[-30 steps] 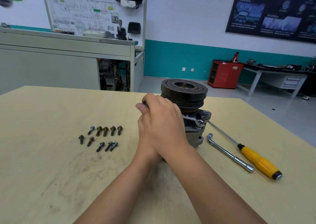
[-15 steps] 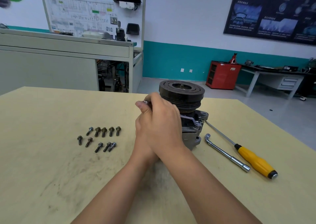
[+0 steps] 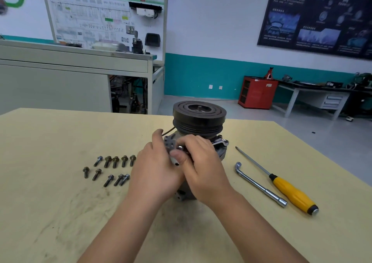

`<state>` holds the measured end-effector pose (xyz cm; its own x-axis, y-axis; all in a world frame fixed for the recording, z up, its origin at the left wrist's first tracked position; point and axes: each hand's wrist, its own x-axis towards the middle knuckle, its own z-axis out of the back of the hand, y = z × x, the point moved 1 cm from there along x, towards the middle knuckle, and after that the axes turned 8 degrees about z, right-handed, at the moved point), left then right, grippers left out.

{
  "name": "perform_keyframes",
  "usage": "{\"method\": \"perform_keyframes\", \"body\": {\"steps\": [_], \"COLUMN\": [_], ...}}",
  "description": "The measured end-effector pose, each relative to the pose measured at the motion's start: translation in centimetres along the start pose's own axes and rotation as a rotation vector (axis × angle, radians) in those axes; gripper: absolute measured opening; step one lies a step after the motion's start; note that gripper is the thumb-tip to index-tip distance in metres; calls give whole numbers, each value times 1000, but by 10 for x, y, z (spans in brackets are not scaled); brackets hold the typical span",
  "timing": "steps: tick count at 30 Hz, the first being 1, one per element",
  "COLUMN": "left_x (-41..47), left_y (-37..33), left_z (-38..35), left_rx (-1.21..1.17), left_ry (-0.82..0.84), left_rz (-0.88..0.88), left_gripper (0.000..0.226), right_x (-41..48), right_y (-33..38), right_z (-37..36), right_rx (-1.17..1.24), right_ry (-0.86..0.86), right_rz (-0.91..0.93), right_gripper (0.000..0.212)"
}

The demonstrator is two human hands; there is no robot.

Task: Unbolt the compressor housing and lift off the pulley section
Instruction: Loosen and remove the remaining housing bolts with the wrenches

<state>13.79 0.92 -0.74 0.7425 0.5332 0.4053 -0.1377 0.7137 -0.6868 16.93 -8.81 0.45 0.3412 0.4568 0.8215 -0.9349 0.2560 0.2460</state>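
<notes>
Compressor [image 3: 220,154]: upright mid-bench [image 3: 50,142], with a dark grooved pulley [image 3: 199,114] on top and a grey housing [image 3: 170,142] below.
Progress: ten bolts [image 3: 115,161] lie loose left of the compressor. The pulley section is not yet lifted, and a remaining bolt is probably under work.
Right hand [image 3: 203,162]: curled round a wrench [image 3: 220,142] at the housing.
Left hand [image 3: 155,172]: against the compressor's left side, thumb up. Its fingers are hidden, so I cannot tell the grip.
L-key [image 3: 259,186], screwdriver [image 3: 291,192]: right of the compressor.

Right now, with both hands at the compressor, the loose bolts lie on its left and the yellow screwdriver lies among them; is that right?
Not quite: the head view shows the screwdriver right of the compressor, beside the L-wrench, not among the bolts. The left hand and the right hand, gripping a spanner, are at the compressor; bolts lie on its left.
</notes>
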Motion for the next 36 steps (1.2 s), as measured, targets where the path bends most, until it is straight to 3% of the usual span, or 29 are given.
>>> {"method": "perform_keyframes", "body": {"steps": [5, 9, 15, 20, 24, 29, 36], "left_x": [0, -3, -4, -13, -21, -24, -24], "left_y": [-2, -3, -2, -4, -5, -5, -3], "left_z": [-2, -3, -4, -19, -29, -33, -41], "left_rx": [50, 66, 35, -254, -387, -552, -600], "left_ry": [-4, -25, -97, -9, -33, -16, -66], "left_rz": [-36, -105, -80, 11, 2, 8, 17], "left_gripper": [94, 97, 101, 94, 83, 72, 66], "right_x": [-22, -40, -50, -40, -22, -2, 18], "right_y": [-14, -25, -36, -58, -83, -120, -158], "right_z": [20, 38, 61, 76, 81, 79, 52], "right_rx": [30, 98, 436, 677, 848, 1056, 1231], "right_ry": [-157, -258, -693, -940, -1127, -1204, -1090], "right_rz": [66, 61, -123, -306, -476, -720, -936], "right_gripper": [51, 41, 32, 31, 35, 40, 34]}}
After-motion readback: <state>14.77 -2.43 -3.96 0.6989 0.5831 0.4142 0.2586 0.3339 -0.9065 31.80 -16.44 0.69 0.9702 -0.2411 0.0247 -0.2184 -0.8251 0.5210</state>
